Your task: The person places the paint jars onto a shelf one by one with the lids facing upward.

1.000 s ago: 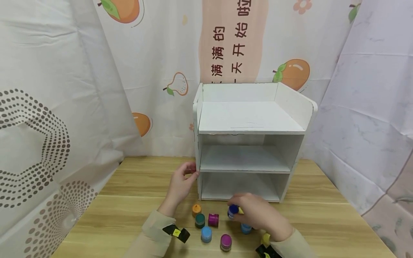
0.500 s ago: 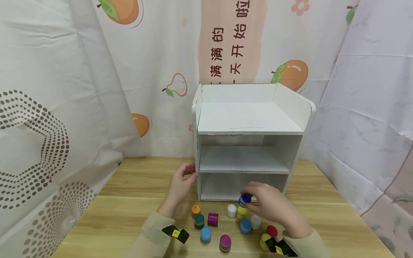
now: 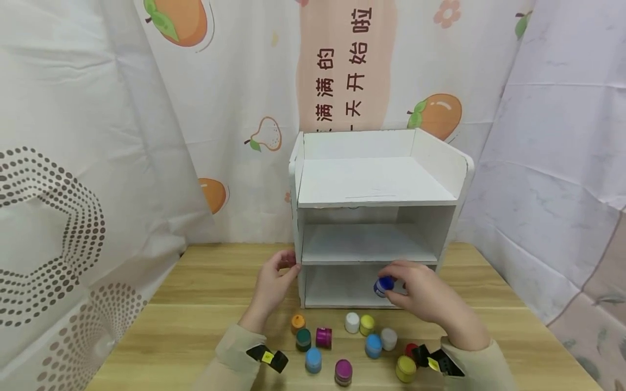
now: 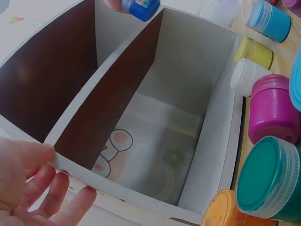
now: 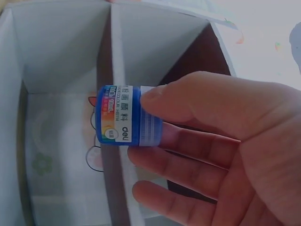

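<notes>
My right hand (image 3: 424, 292) pinches a small dark-blue paint jar (image 3: 383, 286) by its cap, between thumb and fingers. The jar is held up in front of the lower shelf opening of a white shelf unit (image 3: 376, 182). In the right wrist view the jar (image 5: 117, 115) lies sideways, its printed label facing the camera. My left hand (image 3: 271, 279) rests against the unit's left side panel. As the left wrist view shows, the thumb (image 4: 35, 154) touches the front edge and the fingertips (image 4: 84, 197) lie along the outer side.
Before the unit, several paint jars stand on the wooden table (image 3: 215, 304): orange (image 3: 298, 323), green (image 3: 303, 339), light blue (image 3: 313, 360), white (image 3: 351, 322), yellow (image 3: 367, 325). A magenta jar (image 3: 324, 337) lies on its side. A printed curtain (image 3: 244, 70) hangs behind.
My right hand has lifted the dark-blue jar from among the other jars and carried it up and rightward to the lower shelf opening. The left hand stays at the side panel.
</notes>
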Available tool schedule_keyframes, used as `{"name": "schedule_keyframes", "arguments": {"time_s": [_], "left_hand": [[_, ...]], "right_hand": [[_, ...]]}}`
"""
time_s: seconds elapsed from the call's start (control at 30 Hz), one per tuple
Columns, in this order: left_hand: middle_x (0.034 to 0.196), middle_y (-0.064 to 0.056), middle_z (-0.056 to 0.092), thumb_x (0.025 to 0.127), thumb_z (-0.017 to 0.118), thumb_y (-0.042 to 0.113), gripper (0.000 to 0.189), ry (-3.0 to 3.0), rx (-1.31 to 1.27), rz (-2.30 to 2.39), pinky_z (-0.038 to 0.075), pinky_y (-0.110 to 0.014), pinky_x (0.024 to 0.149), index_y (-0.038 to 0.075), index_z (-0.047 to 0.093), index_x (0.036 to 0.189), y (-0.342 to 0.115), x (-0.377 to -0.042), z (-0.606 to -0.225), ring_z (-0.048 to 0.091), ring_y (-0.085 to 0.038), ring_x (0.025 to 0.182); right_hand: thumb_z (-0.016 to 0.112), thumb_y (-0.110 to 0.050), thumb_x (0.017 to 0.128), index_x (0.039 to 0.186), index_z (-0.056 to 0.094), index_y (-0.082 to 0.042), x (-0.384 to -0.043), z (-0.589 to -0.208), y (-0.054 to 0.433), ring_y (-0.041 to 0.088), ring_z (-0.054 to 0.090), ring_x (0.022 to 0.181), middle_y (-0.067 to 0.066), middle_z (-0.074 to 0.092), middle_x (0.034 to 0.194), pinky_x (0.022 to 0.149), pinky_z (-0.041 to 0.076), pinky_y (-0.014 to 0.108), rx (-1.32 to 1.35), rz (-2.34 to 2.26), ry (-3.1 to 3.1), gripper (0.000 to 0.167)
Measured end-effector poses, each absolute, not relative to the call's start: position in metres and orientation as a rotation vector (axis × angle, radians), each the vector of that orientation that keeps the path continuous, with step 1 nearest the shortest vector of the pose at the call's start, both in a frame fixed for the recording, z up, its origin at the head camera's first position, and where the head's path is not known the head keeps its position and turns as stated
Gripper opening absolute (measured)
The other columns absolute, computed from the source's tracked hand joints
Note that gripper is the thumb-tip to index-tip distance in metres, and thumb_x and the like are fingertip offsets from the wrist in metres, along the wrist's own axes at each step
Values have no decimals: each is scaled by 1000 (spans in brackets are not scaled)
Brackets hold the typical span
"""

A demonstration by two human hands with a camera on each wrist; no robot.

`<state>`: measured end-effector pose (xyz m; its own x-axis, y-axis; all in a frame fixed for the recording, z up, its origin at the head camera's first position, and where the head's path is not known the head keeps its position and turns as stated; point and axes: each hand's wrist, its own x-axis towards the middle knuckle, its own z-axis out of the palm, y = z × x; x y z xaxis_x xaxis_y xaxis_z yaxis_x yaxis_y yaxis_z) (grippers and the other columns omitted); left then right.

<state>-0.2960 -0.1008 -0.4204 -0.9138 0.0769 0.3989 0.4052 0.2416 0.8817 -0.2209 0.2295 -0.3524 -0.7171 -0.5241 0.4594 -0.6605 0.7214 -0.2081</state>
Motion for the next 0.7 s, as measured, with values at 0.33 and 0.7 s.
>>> {"name": "schedule_keyframes", "arguments": {"time_s": [0.33,0.7], "left_hand": [[112,-2,67,95,74,18,26,-2237,-467,-1739,58,-41,87,14,67,120,-101,-298,-424,61,-26,110],[130,-7,63,91,77,11,46,-2290,-486,-1745,58,-42,90,10,61,135,-97,-305,-427,59,-30,119]], "right_hand": [[84,-7,82,108,74,-7,-224,-323,239,10,66,86,-3,68,102,71,60,32,870,491,-2531,28],[85,-6,80,105,75,-9,-222,-271,248,12,62,81,-2,68,100,62,57,27,847,416,-2482,27]]}}
